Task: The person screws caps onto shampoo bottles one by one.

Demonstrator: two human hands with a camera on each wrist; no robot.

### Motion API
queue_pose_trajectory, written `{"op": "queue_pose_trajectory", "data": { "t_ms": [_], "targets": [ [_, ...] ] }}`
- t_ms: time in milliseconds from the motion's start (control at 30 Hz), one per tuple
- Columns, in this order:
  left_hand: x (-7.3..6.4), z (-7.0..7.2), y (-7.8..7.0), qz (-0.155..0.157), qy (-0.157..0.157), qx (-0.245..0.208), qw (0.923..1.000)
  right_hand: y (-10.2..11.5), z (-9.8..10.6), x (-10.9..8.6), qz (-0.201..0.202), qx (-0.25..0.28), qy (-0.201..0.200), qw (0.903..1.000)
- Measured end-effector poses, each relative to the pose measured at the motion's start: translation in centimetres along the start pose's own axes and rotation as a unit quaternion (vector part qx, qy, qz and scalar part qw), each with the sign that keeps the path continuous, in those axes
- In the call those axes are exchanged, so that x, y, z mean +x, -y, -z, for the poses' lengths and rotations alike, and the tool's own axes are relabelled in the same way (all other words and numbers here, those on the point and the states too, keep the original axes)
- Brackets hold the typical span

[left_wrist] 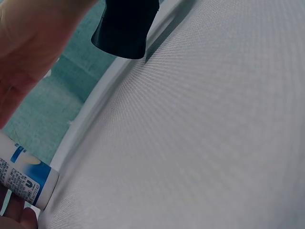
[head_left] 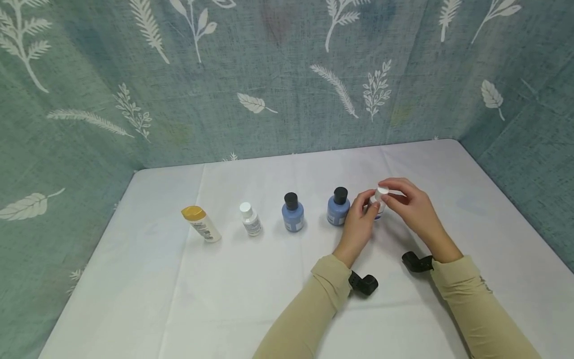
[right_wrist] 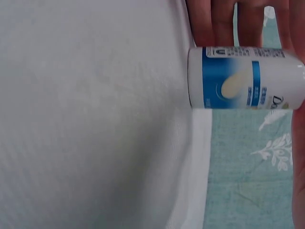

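A small white bottle with a blue-banded label (right_wrist: 243, 78) stands upright on the table toward the right. My left hand (head_left: 357, 222) holds its body from the left side. With thumb and fingers, my right hand (head_left: 412, 207) pinches the white cap (head_left: 382, 190) at its top. In the left wrist view, the lower part of the bottle (left_wrist: 28, 174) shows beside fingertips (left_wrist: 28, 218). Just left of my left hand, a blue bottle with a black cap (head_left: 338, 212) stands close by. Fingers partly hide the held bottle in the head view.
Farther left stand another blue black-capped bottle (head_left: 293, 218), a small white bottle (head_left: 252, 223) and a cream bottle with a yellow cap (head_left: 205, 228). They share a row on the white-covered table (head_left: 224, 299). Leaf-patterned green cloth (head_left: 269, 75) hangs behind and at the sides.
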State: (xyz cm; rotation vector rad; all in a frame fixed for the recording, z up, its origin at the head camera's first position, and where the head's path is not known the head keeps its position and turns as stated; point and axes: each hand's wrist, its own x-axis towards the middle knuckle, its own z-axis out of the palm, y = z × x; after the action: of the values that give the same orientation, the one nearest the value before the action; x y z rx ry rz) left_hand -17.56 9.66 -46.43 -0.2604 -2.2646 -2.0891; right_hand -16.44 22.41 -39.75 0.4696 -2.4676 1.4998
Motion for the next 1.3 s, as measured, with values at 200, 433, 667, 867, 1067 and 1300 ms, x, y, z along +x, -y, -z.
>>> {"op": "queue_pose_trajectory", "data": {
  "t_ms": [200, 433, 667, 867, 1067, 1300],
  "targets": [
    [-0.06, -0.02, 0.18, 0.001, 0.0, -0.013, 0.9999, -0.39, 0.23, -0.13, 0.004, 0.018, 0.016, 0.9997],
    [-0.05, 0.03, 0.01, -0.001, 0.002, -0.021, 0.9998, -0.59, 0.18, -0.12, 0.001, 0.001, -0.003, 1.0],
    [0.03, 0.02, 0.04, 0.003, 0.006, -0.024, 0.9997, -0.55, 0.12, -0.04, 0.0, 0.016, -0.004, 0.9999],
    [-0.01, 0.07, -0.16, 0.007, 0.007, -0.024, 0.9997, -0.52, 0.2, 0.03, -0.004, 0.01, -0.011, 0.9999],
    [0.05, 0.0, -0.13, 0.007, 0.009, -0.025, 0.9996, -0.52, 0.29, 0.06, -0.002, 0.003, -0.009, 1.0],
    [0.12, 0.07, -0.16, 0.008, 0.008, -0.022, 0.9997, -0.48, 0.28, 0.17, 0.003, -0.005, -0.004, 1.0]
  ]
}}
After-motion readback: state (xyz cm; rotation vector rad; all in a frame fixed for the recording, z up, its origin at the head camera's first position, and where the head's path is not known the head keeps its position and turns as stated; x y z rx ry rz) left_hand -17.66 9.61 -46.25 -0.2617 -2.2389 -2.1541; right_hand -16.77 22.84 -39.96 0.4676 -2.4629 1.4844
